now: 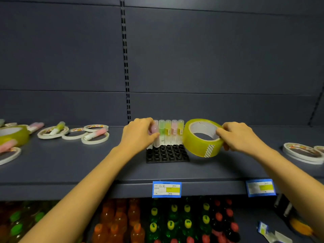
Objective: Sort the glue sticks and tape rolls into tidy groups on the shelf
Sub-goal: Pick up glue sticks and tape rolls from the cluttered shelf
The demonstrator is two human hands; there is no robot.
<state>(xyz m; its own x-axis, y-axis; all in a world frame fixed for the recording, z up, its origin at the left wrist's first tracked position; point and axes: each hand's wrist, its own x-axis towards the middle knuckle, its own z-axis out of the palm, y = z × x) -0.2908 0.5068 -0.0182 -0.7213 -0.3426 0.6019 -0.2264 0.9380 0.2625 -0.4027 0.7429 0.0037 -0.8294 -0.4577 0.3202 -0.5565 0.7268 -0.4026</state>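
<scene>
While pinching pink glue stick (152, 129) at black rack (166, 156) with left hand (138, 133), gripping tilted yellow tape roll (193, 144) in right hand (240, 137)

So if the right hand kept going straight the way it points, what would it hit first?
Probably the yellow glue stick ending the row in the black rack; the tape roll the right hand grips would touch it first, though depth is unclear.

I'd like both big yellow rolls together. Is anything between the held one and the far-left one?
Yes. Beside the held yellow tape roll stands the black rack of glue sticks, the left hand at it; further left lie white tape rings, before the far-left yellow roll.
</scene>
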